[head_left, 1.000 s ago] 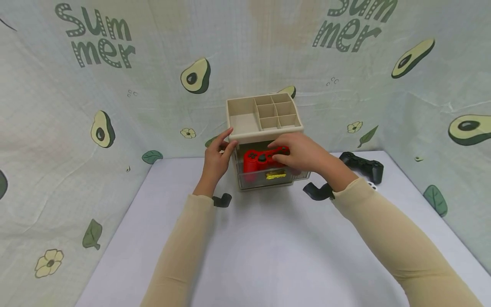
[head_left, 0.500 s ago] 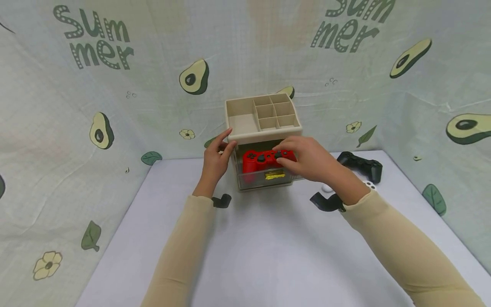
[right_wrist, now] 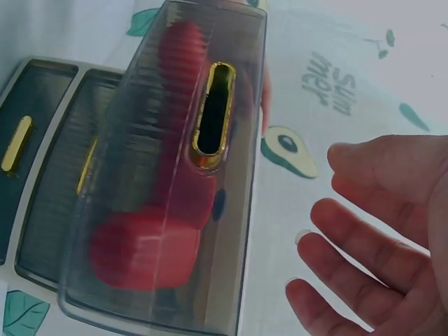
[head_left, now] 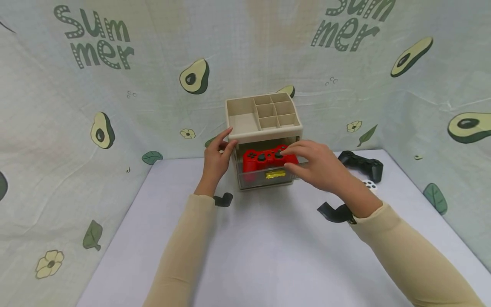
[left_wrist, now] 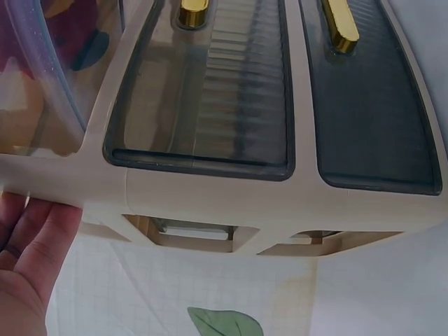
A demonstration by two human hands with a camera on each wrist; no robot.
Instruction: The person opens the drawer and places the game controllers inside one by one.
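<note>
A gamepad lies in the organizer's open top drawer; another controller lies right

Red game controller: glossy red plastic, black sticks + buttons on top face. Lies flat in pulled-out top drawer of beige desktop organizer, grips toward camera, spans most of drawer width. Drawer: clear plastic, gold handle at front centre, part-open, sticks out from organizer front. In right wrist view controller shows as red blur through ribbed drawer wall.
</note>
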